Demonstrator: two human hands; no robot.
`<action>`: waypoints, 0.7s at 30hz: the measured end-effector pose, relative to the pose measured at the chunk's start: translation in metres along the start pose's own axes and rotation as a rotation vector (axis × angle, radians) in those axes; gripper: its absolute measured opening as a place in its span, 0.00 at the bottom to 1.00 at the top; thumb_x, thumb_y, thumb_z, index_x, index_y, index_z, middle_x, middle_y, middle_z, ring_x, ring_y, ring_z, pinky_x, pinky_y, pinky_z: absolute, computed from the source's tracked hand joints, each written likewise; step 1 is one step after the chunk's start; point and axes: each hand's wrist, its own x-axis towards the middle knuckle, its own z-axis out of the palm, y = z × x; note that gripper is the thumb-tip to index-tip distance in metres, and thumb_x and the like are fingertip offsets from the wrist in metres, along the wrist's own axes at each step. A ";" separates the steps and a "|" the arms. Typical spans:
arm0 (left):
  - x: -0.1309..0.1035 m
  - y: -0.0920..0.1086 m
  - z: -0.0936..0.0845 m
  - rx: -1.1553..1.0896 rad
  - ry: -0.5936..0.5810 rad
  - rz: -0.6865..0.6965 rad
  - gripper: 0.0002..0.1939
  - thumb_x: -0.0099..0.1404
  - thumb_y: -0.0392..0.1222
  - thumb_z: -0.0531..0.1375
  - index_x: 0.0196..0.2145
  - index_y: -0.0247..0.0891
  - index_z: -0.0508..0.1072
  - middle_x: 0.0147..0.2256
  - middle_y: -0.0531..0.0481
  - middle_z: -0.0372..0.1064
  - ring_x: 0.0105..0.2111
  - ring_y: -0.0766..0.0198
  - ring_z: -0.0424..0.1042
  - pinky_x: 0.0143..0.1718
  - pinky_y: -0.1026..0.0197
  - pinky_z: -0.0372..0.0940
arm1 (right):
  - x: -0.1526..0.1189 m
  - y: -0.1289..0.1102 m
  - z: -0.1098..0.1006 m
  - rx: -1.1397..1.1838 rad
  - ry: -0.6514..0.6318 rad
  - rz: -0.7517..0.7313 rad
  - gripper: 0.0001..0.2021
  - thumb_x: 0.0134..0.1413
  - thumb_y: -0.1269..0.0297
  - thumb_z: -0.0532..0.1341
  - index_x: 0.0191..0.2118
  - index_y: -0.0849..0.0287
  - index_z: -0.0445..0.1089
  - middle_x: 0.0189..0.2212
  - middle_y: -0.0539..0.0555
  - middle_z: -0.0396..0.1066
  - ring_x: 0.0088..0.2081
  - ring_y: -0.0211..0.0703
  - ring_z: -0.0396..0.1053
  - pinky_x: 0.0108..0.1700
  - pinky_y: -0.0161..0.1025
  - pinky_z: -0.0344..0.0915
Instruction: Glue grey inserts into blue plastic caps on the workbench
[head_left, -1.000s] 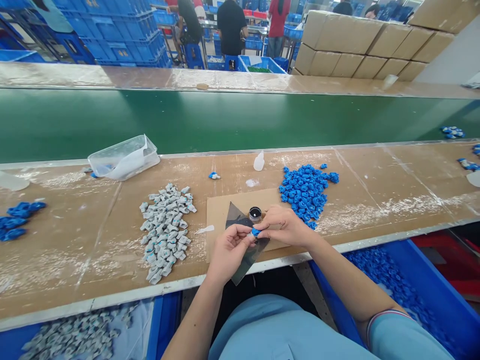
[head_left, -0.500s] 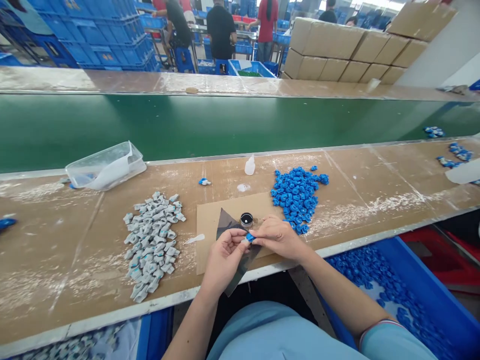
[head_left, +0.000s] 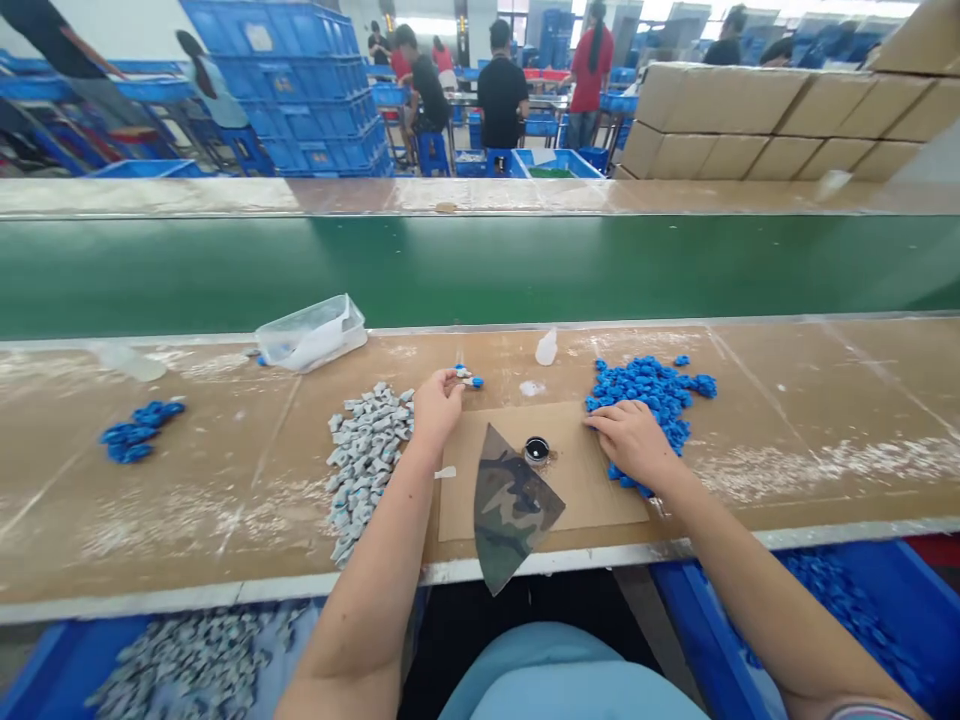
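Note:
My left hand (head_left: 437,408) reaches past the grey pile, its thumb and forefinger closed at the grey end of a small blue-and-grey plastic piece (head_left: 477,382). Another such piece (head_left: 460,369) lies against it. At the left edge of the heap of blue plastic parts (head_left: 651,385), my right hand (head_left: 634,440) rests with fingers stretched out; whatever is under them is hidden. Grey plastic parts (head_left: 367,455) are heaped left of the cardboard sheet (head_left: 600,500). On that sheet sit a small round pot of dark liquid (head_left: 536,450) and a camouflage-patterned piece (head_left: 514,510), its tip past the table edge.
Behind the table runs a green conveyor belt (head_left: 465,265). A clear plastic tub (head_left: 311,335), a small white bottle (head_left: 547,347) and several blue pieces (head_left: 135,432) stand or lie on the table. Below are blue bins with grey parts (head_left: 195,660) and blue parts (head_left: 855,610). People work beyond.
My hands have parted: the left moved forward to the blue-and-grey pieces, the right to the blue heap. A second joined piece now lies there. The camouflage piece is uncovered. The view swung left.

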 end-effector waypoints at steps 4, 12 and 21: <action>-0.027 -0.016 -0.042 0.111 0.076 0.013 0.12 0.57 0.33 0.57 0.40 0.31 0.72 0.41 0.42 0.71 0.36 0.59 0.70 0.45 0.56 0.60 | -0.001 -0.004 -0.001 0.021 0.114 -0.062 0.07 0.53 0.73 0.57 0.35 0.63 0.71 0.32 0.53 0.72 0.34 0.42 0.65 0.40 0.40 0.59; -0.075 -0.057 -0.061 0.667 -0.010 0.069 0.10 0.59 0.37 0.59 0.38 0.31 0.73 0.39 0.42 0.71 0.43 0.51 0.66 0.48 0.55 0.56 | 0.005 -0.015 0.011 0.147 0.054 -0.067 0.10 0.58 0.72 0.52 0.38 0.65 0.71 0.32 0.58 0.68 0.32 0.42 0.66 0.34 0.37 0.66; -0.080 -0.065 -0.043 0.890 0.013 0.240 0.11 0.62 0.37 0.53 0.36 0.31 0.73 0.36 0.39 0.70 0.40 0.48 0.64 0.43 0.54 0.54 | 0.010 -0.027 -0.001 0.522 0.139 0.139 0.07 0.55 0.73 0.56 0.40 0.63 0.68 0.31 0.53 0.70 0.30 0.35 0.68 0.33 0.31 0.68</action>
